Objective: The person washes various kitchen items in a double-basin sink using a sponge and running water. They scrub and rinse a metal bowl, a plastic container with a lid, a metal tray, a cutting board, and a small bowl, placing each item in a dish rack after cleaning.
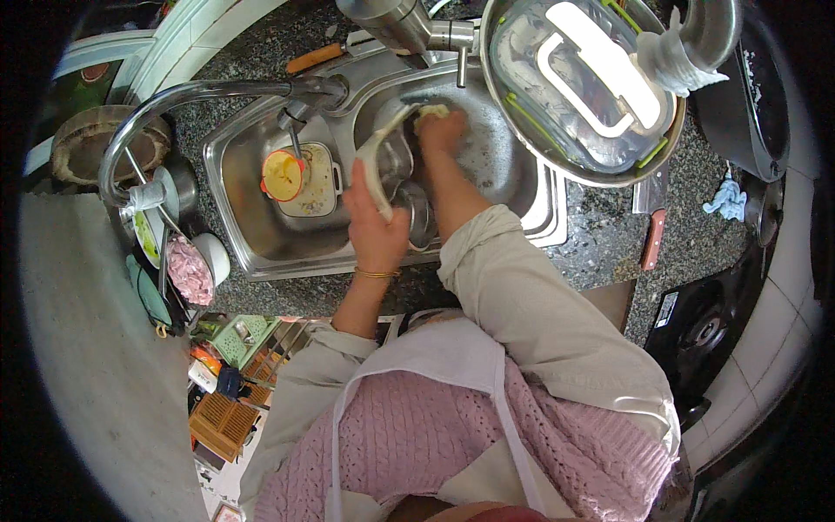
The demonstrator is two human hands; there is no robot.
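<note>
Over the right basin of a stainless steel double sink (502, 176), my left hand (375, 222) grips the near edge of a tilted bowl with a pale rim (372, 163). My right hand (443, 134) is closed around a crumpled pale yellow cloth or sponge (434, 112) near the bowl's far side. A round metal and glass item (414, 212) lies beside my left hand, partly hidden. In the left basin, a small orange-rimmed bowl with yellow residue (283, 175) rests on a soiled rectangular white dish (316, 196).
A large metal bowl holding a lidded glass container (522, 85) stands at the upper right. On the granite counter lie a red-handled cleaver (653, 241) and an orange-handled tool (316, 59). A curved faucet (196, 88) arches over the left. A bowl of pink meat (189, 271) stands at left.
</note>
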